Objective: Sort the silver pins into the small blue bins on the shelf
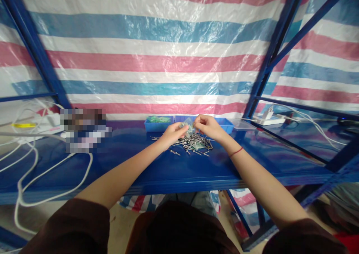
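A small clear plastic bag (188, 125) with a greenish tint is gripped in my left hand (174, 132), thumb lying along its near side. My right hand (206, 126) is closed in a pinch at the bag's right edge; whatever its fingertips hold is too small to make out. Below both hands a loose pile of silver pop rivets (193, 143) spreads over the blue tabletop (179, 172). Another small clear bag (198, 145) lies among the rivets. Behind my hands stands a blue divided tray (159, 126), its left compartment filled with greenish plastic bags (159, 119).
A clear plastic lid (244, 124) lies right of the tray. White cables (35, 153) loop across the table's left side. Power strips (273, 119) sit at both ends. Blue metal posts (269, 65) and striped plastic sheeting (157, 52) enclose the back.
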`<state>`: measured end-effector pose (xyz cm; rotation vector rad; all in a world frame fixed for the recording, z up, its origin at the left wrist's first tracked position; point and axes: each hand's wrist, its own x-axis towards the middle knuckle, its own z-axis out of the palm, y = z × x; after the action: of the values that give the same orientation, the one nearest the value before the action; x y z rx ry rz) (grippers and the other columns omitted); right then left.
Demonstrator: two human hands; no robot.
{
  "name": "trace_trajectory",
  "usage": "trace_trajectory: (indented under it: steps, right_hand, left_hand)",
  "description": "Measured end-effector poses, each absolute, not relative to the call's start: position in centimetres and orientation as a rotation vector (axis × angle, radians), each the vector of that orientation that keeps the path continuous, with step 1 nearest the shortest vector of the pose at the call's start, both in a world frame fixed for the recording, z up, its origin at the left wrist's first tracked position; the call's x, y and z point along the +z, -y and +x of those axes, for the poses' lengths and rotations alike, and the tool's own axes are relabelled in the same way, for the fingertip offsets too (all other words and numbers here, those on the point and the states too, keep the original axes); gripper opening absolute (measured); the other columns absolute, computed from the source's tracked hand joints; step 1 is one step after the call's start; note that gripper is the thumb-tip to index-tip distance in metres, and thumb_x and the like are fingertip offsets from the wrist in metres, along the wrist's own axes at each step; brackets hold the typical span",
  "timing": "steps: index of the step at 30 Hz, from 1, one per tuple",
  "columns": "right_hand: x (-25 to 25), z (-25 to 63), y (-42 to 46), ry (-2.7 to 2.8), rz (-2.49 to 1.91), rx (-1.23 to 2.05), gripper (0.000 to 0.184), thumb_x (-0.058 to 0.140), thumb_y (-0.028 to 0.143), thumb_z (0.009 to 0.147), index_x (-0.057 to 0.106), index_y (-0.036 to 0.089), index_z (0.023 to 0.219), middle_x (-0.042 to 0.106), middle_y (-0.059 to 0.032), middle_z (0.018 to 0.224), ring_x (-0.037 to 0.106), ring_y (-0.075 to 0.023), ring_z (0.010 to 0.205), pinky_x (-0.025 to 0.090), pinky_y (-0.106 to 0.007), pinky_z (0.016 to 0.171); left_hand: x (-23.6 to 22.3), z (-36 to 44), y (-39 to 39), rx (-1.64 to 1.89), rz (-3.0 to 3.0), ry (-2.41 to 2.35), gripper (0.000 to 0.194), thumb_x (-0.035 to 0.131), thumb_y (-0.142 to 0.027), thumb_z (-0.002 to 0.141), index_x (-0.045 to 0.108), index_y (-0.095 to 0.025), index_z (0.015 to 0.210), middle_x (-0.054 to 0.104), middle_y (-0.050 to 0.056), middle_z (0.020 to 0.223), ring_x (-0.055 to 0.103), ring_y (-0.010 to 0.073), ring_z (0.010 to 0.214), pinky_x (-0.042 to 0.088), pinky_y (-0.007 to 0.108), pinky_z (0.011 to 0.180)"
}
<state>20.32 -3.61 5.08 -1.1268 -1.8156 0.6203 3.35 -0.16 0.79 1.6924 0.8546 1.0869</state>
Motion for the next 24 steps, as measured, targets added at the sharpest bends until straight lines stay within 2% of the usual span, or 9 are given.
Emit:
trace_trajectory:
  steps: [3, 7, 10, 14, 16, 20, 24]
  right_hand:
    - [4.3, 19.9, 3.3, 1.823, -1.072, 0.765, 0.018, 0.056, 0.032, 0.070, 0.050, 0.017, 0.079, 0.056, -0.0002, 0.064, 0.054, -0.0116, 0.059, 0.040, -0.022, 0.050]
    - [3.7, 19.9, 2.9, 1.888, -1.046, 0.756, 0.027, 0.062, 0.036, 0.067, 0.057, 0.014, 0.083, 0.061, -0.0025, 0.072, 0.053, -0.0113, 0.063, 0.045, -0.025, 0.058]
    - [3.6, 20.0, 2.7, 1.859, -1.058, 0.470, 0.019, 0.060, 0.031, 0.071, 0.058, 0.014, 0.078, 0.062, -0.0040, 0.075, 0.054, -0.0123, 0.067, 0.045, -0.027, 0.064]
    - [3.7, 20.1, 3.2, 1.926, -0.894, -0.032, 0.010, 0.052, 0.019, 0.077, 0.062, 0.016, 0.080, 0.062, -0.0057, 0.082, 0.055, -0.0158, 0.077, 0.044, -0.031, 0.071]
    - [3.8, 20.0, 3.6, 2.018, -0.768, -0.202, 0.014, 0.050, 0.014, 0.077, 0.064, 0.018, 0.081, 0.062, -0.0061, 0.084, 0.055, -0.0177, 0.083, 0.044, -0.034, 0.077]
    - [3.7, 19.7, 3.7, 2.080, -0.679, -0.357, 0.018, 0.050, 0.011, 0.077, 0.065, 0.019, 0.079, 0.060, -0.0070, 0.091, 0.053, -0.0192, 0.088, 0.043, -0.036, 0.081]
    - [3.5, 19.6, 3.4, 1.993, -0.750, -0.277, 0.021, 0.049, 0.011, 0.076, 0.066, 0.018, 0.085, 0.056, -0.0082, 0.097, 0.054, -0.0190, 0.092, 0.044, -0.034, 0.080]
  left_hand:
    - [0.9, 3.1, 0.1, 1.171, 1.699, -0.801, 0.035, 0.064, -0.047, 0.071, 0.057, -0.014, 0.081, 0.060, 0.001, 0.070, 0.056, 0.0103, 0.064, 0.046, 0.024, 0.063]
    - [0.9, 2.9, 0.0, 1.197, 1.736, -0.820, 0.036, 0.065, -0.049, 0.069, 0.056, -0.015, 0.079, 0.060, 0.000, 0.070, 0.056, 0.0115, 0.066, 0.045, 0.022, 0.059]
    - [1.2, 3.1, -0.1, 1.174, 1.653, -0.858, 0.043, 0.055, -0.058, 0.076, 0.058, -0.017, 0.089, 0.064, 0.005, 0.083, 0.059, 0.0132, 0.072, 0.044, 0.021, 0.057]
    - [1.8, 3.2, 0.1, 1.100, 1.443, -0.869, 0.060, 0.037, -0.069, 0.079, 0.060, -0.015, 0.090, 0.064, 0.009, 0.084, 0.055, 0.0113, 0.060, 0.037, 0.021, 0.046]
    - [1.8, 3.1, 0.3, 1.078, 1.418, -0.798, 0.059, 0.041, -0.069, 0.077, 0.061, -0.014, 0.086, 0.063, 0.008, 0.078, 0.053, 0.0103, 0.057, 0.037, 0.021, 0.047]
    - [1.5, 2.9, 0.5, 1.158, 1.591, -0.679, 0.041, 0.061, -0.055, 0.072, 0.061, -0.015, 0.083, 0.059, 0.002, 0.071, 0.052, 0.0091, 0.061, 0.040, 0.021, 0.056]
    - [1.7, 2.3, -0.9, 1.284, 1.730, -0.819, 0.035, 0.060, -0.049, 0.072, 0.060, -0.015, 0.079, 0.059, 0.000, 0.068, 0.053, 0.0112, 0.062, 0.041, 0.023, 0.059]
